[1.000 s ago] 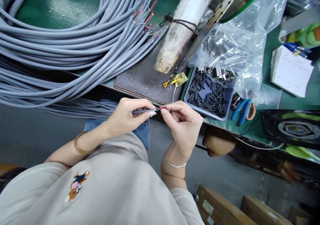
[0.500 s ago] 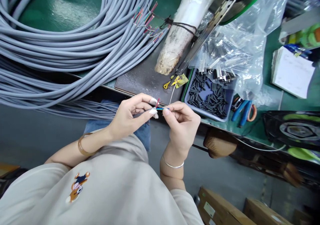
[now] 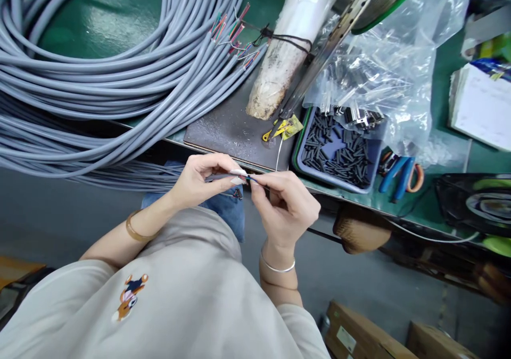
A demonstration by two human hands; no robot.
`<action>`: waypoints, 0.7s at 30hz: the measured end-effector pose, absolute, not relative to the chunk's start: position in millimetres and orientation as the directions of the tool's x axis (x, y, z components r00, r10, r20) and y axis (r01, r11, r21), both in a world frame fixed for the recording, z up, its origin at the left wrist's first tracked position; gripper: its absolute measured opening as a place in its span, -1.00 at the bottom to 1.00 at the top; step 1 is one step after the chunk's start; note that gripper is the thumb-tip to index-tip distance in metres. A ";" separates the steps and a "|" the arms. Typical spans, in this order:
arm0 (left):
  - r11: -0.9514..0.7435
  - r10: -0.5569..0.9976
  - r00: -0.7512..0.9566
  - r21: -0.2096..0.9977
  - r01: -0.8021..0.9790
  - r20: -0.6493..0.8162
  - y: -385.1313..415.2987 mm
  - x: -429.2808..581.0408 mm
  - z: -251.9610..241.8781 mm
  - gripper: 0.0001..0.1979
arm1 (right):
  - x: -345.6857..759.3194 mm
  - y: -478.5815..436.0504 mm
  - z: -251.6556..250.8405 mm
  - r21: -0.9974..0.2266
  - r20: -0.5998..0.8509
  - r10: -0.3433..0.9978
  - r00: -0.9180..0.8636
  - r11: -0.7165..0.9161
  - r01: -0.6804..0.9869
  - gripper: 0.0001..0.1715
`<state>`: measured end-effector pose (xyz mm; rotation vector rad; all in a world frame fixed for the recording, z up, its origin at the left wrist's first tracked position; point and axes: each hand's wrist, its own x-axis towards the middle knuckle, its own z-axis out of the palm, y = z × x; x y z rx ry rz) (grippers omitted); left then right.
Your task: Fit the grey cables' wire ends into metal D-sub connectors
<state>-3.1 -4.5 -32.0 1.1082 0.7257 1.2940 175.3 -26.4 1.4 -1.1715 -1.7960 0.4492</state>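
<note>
My left hand (image 3: pixel 202 180) pinches the end of a grey cable (image 3: pixel 217 177) just below the bench edge, thumb and forefinger closed on its jacket. My right hand (image 3: pixel 285 204) is closed in a pinch on the thin coloured wires (image 3: pixel 251 178) that stick out of that cable end. The two hands nearly touch. A thin white strand (image 3: pixel 278 154) rises from my right hand toward the bench. Both wrists wear bangles.
A big coil of grey cables (image 3: pixel 120 71) with stripped coloured ends fills the green bench at left. A dark metal plate (image 3: pixel 235 130), a wrapped roll (image 3: pixel 285 55), a blue tray of black sleeves (image 3: pixel 339 151), a clear plastic bag (image 3: pixel 383 66) and blue-handled pliers (image 3: pixel 399 170) lie right. Cardboard boxes (image 3: pixel 359 337) stand on the floor.
The red wire that stuck up between my hands half a second ago no longer shows. My right hand has shifted slightly down and closer to my left, still pinching the wires.
</note>
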 end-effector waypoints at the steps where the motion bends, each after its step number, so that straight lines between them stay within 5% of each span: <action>1: -0.120 0.960 0.190 0.915 -0.386 0.206 -3.9 -5.1 -34.7 -0.91 | 175.5 -27.8 0.5 -0.643 0.543 0.825 -0.159 0.530 0.553 -0.77; 5: -0.183 0.919 0.249 0.891 -0.416 0.306 -4.2 -13.5 -41.6 -0.97 | 176.5 -32.7 -4.0 -0.493 0.647 0.718 -0.259 0.652 0.576 -0.72; 10: -0.175 0.905 0.301 0.908 -0.380 0.301 -6.4 -20.0 -43.8 -0.96 | 176.8 -32.8 -6.3 -0.483 0.654 0.695 -0.299 0.688 0.541 -0.78; 21: -0.145 0.951 0.244 0.970 -0.196 0.191 -9.6 -13.3 -40.6 -0.81 | 171.9 -32.0 3.1 -0.756 0.432 0.883 -0.184 0.466 0.461 -0.84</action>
